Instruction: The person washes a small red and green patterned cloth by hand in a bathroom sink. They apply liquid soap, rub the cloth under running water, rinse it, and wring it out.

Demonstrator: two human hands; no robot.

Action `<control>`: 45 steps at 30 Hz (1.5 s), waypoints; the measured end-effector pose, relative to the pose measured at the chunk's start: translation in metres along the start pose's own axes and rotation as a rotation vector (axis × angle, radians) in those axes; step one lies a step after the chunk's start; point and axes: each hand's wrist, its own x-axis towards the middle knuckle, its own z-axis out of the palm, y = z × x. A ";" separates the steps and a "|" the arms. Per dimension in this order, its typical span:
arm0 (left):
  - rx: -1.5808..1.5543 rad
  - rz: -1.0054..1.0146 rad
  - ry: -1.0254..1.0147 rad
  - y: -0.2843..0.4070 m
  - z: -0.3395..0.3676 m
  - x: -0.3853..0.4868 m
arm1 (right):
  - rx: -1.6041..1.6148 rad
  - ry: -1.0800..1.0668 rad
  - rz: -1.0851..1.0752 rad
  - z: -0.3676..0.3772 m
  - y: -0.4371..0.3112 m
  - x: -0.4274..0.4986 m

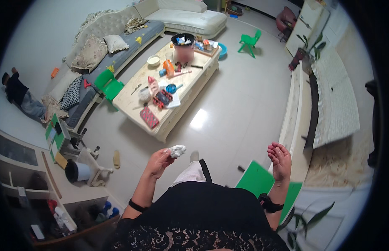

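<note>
My left hand (160, 163), low and left of the middle, is closed on a crumpled white wad (177, 151), perhaps cloth or tissue. Off to the right, my right hand (279, 158) is raised with its fingers curled loosely and nothing seen in them; it is near a long white cabinet (290, 109). Ahead stands a cream coffee table (131, 100) bearing a red patterned case (149, 118), a blue round container (171, 88), an orange bag (168, 68), a white bowl (153, 61) and a black-rimmed bin (183, 51).
Green child's chairs (108, 84) (250, 41) stand by the table and farther back. A long sofa (119, 50) lines the left wall. Green boards (255, 178) are beside my right arm. A small bin (77, 171) and a slipper (116, 159) are at left; open shelves (94, 210) lie lower left.
</note>
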 end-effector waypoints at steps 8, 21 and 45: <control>-0.100 -0.035 0.239 0.096 0.015 0.320 | 0.031 0.330 0.006 -0.040 -0.049 0.273; 0.236 0.448 0.644 0.372 0.029 0.892 | 0.021 0.565 -0.132 -0.229 -0.137 0.648; 1.107 -0.493 1.545 0.423 0.058 1.170 | -0.633 -0.392 0.296 0.148 -0.135 1.686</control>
